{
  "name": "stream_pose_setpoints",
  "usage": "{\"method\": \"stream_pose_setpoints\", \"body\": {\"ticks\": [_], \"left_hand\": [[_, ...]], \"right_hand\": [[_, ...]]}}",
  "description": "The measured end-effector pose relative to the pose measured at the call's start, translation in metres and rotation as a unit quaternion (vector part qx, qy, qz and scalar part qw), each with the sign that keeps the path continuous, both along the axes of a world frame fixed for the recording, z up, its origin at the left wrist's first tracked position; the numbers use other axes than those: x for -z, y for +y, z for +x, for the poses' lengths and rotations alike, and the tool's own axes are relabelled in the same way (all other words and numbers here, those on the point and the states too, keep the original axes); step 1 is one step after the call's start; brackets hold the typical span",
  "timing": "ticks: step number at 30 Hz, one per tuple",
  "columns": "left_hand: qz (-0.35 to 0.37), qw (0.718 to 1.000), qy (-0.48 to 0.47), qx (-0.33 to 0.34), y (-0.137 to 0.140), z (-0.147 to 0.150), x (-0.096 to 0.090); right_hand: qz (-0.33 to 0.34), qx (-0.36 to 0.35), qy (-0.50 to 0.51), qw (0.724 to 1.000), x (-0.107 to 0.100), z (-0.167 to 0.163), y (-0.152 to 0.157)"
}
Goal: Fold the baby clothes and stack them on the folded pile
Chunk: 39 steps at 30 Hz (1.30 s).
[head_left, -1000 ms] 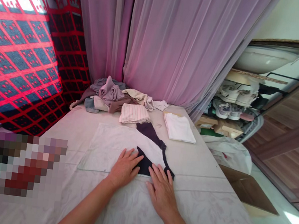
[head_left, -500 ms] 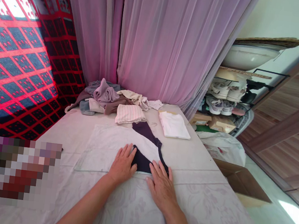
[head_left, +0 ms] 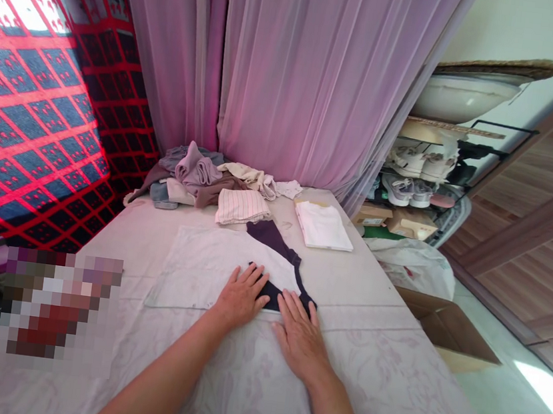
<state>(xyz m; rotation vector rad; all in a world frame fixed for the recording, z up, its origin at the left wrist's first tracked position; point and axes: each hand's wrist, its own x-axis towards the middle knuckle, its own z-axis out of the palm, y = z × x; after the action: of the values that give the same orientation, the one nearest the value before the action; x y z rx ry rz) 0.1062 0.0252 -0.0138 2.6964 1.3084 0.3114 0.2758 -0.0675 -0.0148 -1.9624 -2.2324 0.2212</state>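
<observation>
A white T-shirt [head_left: 209, 259] with dark sleeves and a dark neckband lies flat on the covered bed or table, its neck toward the right. My left hand [head_left: 241, 300] rests palm down on its near side, fingers spread over the white cloth and the edge of the near dark sleeve [head_left: 270, 295]. My right hand [head_left: 301, 338] lies flat beside the neckband, with its fingertips on the shoulder end of the shirt. The far dark sleeve [head_left: 270, 236] stretches away from me. Neither hand grasps the cloth.
A folded white garment [head_left: 327, 227] lies at the far right, and a folded striped garment [head_left: 242, 208] sits beyond the shirt. Behind it is a heap of clothes [head_left: 194, 173] before purple curtains [head_left: 293, 75]. An open cardboard box [head_left: 447, 329] and a shoe rack [head_left: 411, 176] stand right.
My left hand has slid a little to the right along the shirt, covering part of the near dark sleeve. My right hand stays by the neckband. The view has shifted slightly.
</observation>
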Motion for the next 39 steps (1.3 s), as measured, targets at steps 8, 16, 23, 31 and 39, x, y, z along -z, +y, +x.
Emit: {"method": "stream_pose_setpoints", "body": {"ticks": [8, 16, 23, 31, 39], "left_hand": [[-0.024, 1.000, 0.010, 0.003, -0.001, -0.001, -0.005], [-0.028, 0.999, 0.016, 0.002, -0.001, -0.001, -0.003], [-0.023, 1.000, 0.015, 0.003, -0.002, -0.001, -0.002], [-0.012, 1.000, 0.016, 0.003, -0.002, -0.001, -0.001], [-0.030, 0.999, 0.045, -0.007, -0.004, 0.000, -0.010]], "right_hand": [[0.174, 0.163, 0.177, 0.955, 0.022, 0.056, 0.007], [0.187, 0.120, 0.127, 0.967, 0.035, 0.065, 0.012], [0.160, 0.156, 0.090, 0.971, 0.038, 0.068, 0.013], [0.091, 0.048, 0.031, 0.994, -0.002, 0.014, 0.013], [-0.068, 0.025, -0.019, 0.997, -0.011, 0.007, 0.008]]}}
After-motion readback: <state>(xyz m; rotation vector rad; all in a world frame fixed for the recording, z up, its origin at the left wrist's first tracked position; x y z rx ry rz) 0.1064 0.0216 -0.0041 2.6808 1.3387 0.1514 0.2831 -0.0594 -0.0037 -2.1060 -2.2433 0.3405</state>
